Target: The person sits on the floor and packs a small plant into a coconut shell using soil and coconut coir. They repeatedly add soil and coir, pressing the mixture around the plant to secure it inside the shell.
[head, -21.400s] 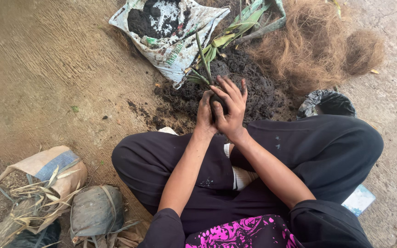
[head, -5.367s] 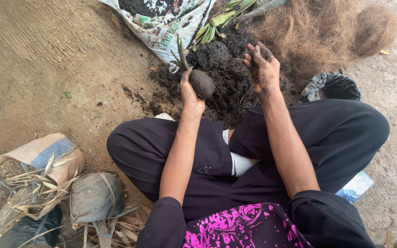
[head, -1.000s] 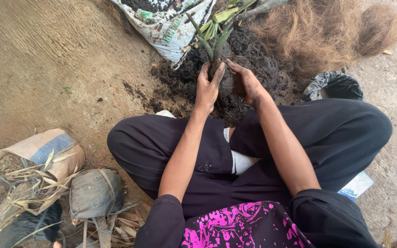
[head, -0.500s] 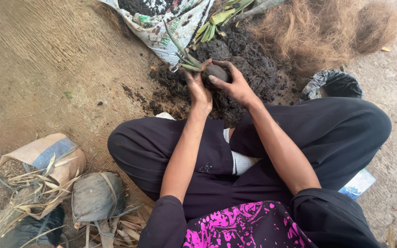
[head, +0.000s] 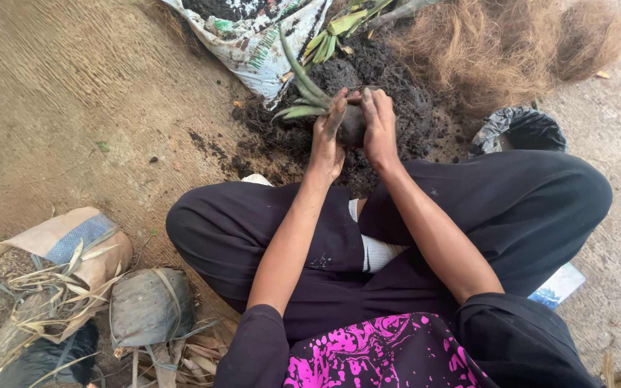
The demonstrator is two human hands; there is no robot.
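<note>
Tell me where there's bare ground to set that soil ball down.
Bare brown ground lies open to the left, between the white printed sack and the tan bag of dry leaves. Ahead is crowded: dark soil pile, brown coconut fibre, black plastic bag. Both hands cup the dark soil ball.

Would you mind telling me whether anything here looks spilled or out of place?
Yes: dark soil lies loose on the bare ground beside the open printed sack. Both hands, left hand and right hand, cup a soil ball with green leaves.

White printed soil sack [head: 253,36] top centre, open; tan-blue sack [head: 59,244] lower left.
</note>
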